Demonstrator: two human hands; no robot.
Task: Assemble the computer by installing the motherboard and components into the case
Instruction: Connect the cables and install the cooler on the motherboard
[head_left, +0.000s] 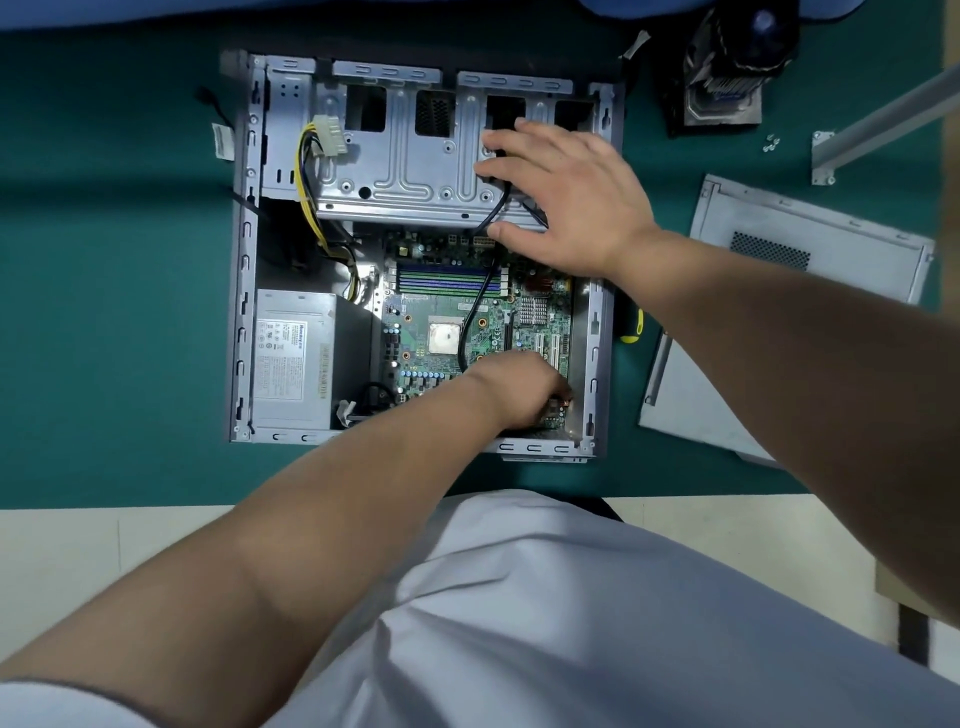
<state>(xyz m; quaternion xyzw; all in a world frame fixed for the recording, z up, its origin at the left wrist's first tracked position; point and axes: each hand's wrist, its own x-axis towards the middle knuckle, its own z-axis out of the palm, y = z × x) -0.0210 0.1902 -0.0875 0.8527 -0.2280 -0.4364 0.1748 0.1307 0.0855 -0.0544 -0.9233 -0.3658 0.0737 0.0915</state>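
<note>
An open grey computer case (241, 291) lies on the green mat. The green motherboard (447, 322) sits inside it, with a bare CPU (445, 336) at its middle. My left hand (522, 387) reaches into the case's near right corner, fingers curled down at the board's edge; what they pinch is hidden. My right hand (563, 195) rests flat with spread fingers on the silver drive cage (405, 166). A black cable (480, 291) runs from under that hand across the board toward my left hand.
A power supply (296, 358) fills the case's near left, with yellow-black wires and a white connector (332, 136) above. On the mat to the right lie a case side panel (810, 249), a yellow-handled screwdriver (635, 325), a heatsink fan (727, 62), loose screws (772, 143) and a metal bracket (872, 124).
</note>
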